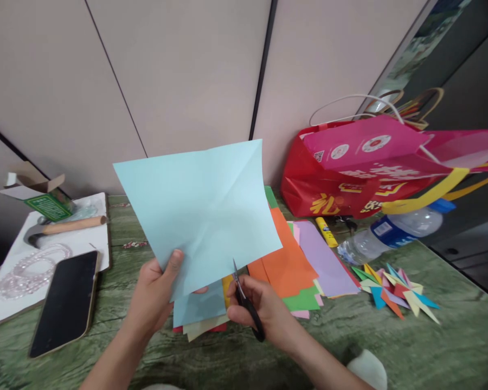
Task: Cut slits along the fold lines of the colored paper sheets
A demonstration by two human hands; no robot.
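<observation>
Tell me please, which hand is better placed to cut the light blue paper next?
Right, most likely: the right hand holds the scissors, with their tip at the lower edge of the light blue paper. The left hand holds it near its lower left corner, so seems better for steadying.

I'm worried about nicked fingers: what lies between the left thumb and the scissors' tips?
In the head view, the pale blue paper sheet spans the stretch from left thumb to scissors.
</observation>
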